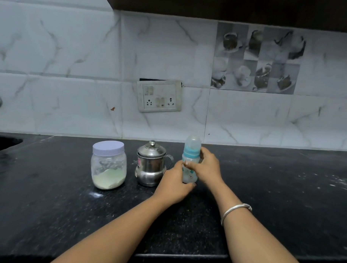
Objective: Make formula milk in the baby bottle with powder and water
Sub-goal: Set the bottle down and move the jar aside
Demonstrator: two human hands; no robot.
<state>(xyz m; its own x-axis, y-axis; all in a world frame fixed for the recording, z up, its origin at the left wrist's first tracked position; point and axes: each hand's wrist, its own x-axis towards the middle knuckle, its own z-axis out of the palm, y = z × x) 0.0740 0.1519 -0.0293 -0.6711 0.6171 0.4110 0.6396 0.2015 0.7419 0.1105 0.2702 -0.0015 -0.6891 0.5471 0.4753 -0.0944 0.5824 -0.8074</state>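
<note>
Your left hand (173, 185) and right hand (205, 167) both have their fingers closed around the baby bottle (190, 161), which stands upright on the black counter (275, 184). It is just right of the steel pot (151, 164); the powder jar (108, 165) stands further left.

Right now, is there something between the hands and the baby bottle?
No. Both hands already touch the baby bottle: the left hand at its lower body, the right hand around its middle. The steel pot stands just left of it, not between.

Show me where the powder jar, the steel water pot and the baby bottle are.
powder jar (108, 164): head view, clear side wall.
steel water pot (150, 166): head view, metal body.
baby bottle (192, 151): head view, blue collar ring.
</note>
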